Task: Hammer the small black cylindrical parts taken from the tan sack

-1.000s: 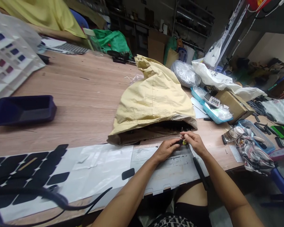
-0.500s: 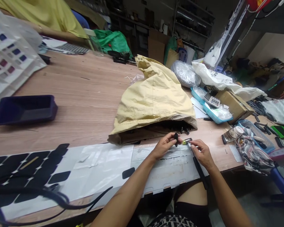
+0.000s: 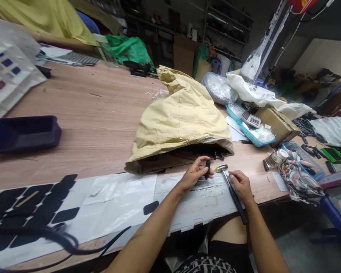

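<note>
Between the thumb and fingers of my left hand (image 3: 193, 173) is a small black part (image 3: 207, 169), held over the white sheet; its exact kind does not show. My right hand (image 3: 242, 184) is closed in a pinch just right of a hammer; whatever is in the fingertips, if anything, is too small to make out. The hammer (image 3: 233, 192) lies at the table edge, its yellow-and-dark head (image 3: 221, 168) between my hands and its black handle sticking out over the edge. Behind my left hand a yellow cloth sack (image 3: 182, 113) lies with its dark mouth towards me, black pieces (image 3: 218, 155) in the opening.
A dark purple tray (image 3: 24, 132) stands at the left. Black pads (image 3: 31, 206) and a loose black cable (image 3: 59, 242) are at the near left. Blue baskets (image 3: 257, 136), a calculator (image 3: 250, 118), a jar (image 3: 275, 159) and a crumpled cloth (image 3: 299, 178) crowd the right. A person in yellow (image 3: 57, 22) is across the table.
The black part has turned in my left hand and shows longer now. My right hand has come slightly away from the hammer's head. The view has shifted a little to the right.
</note>
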Motion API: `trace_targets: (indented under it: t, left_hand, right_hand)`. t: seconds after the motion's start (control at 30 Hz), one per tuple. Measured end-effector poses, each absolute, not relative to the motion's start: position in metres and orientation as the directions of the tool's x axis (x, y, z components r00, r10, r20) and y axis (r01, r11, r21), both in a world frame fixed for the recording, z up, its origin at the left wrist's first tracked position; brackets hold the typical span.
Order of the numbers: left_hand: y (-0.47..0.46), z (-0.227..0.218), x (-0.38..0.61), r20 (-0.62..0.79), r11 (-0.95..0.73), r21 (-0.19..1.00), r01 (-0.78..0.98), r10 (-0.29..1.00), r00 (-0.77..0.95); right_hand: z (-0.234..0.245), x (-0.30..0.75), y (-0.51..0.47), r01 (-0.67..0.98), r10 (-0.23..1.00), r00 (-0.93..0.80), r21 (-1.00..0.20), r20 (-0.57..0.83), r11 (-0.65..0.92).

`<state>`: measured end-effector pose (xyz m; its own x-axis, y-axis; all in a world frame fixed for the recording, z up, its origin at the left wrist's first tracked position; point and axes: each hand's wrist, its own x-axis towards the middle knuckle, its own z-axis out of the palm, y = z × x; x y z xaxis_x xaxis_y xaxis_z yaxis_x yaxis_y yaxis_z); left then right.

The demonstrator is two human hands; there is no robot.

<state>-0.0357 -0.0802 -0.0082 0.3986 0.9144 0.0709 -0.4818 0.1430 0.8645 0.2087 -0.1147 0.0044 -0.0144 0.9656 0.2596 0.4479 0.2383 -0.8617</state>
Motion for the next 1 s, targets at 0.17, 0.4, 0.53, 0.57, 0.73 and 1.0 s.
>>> trace_targets:
  t: [0.17,0.4,0.53,0.57,0.73,1.0]
  left_hand:
    - [-0.0803,-0.0053,-0.0382,0.027,0.215,0.813,-0.542,0.914,0.404]
    - [-0.0834,-0.0045,-0.0408,-0.037,0.286,0.822,-0.493,0.890,0.454]
    - [-0.0840,-0.0047,-0.0414,-0.037,0.286,0.823,-0.491,0.889,0.457]
    - [-0.0840,-0.0046,-0.0414,-0.035,0.291,0.817,-0.497,0.887,0.461]
    - [-0.0844,-0.0049,-0.0406,-0.025,0.320,0.773,-0.548,0.878,0.478]
    - [-0.0813,-0.0084,-0.0421,-0.069,0.320,0.743,-0.588,0.911,0.408]
  right_hand:
    - [0.0048,0.2096,-0.1129,0.445,0.966,-0.009,-0.864,0.260,0.237]
    - [0.0039,0.2098,-0.1168,0.424,0.969,0.017,-0.879,0.248,0.218]
    - [0.0035,0.2094,-0.1210,0.458,0.966,-0.001,-0.858,0.260,0.232]
    - [0.0034,0.2093,-0.1216,0.470,0.965,-0.009,-0.850,0.262,0.236]
    - [0.0031,0.2086,-0.1215,0.497,0.960,-0.021,-0.830,0.281,0.254]
    - [0.0050,0.2073,-0.1198,0.523,0.955,-0.047,-0.808,0.291,0.272]
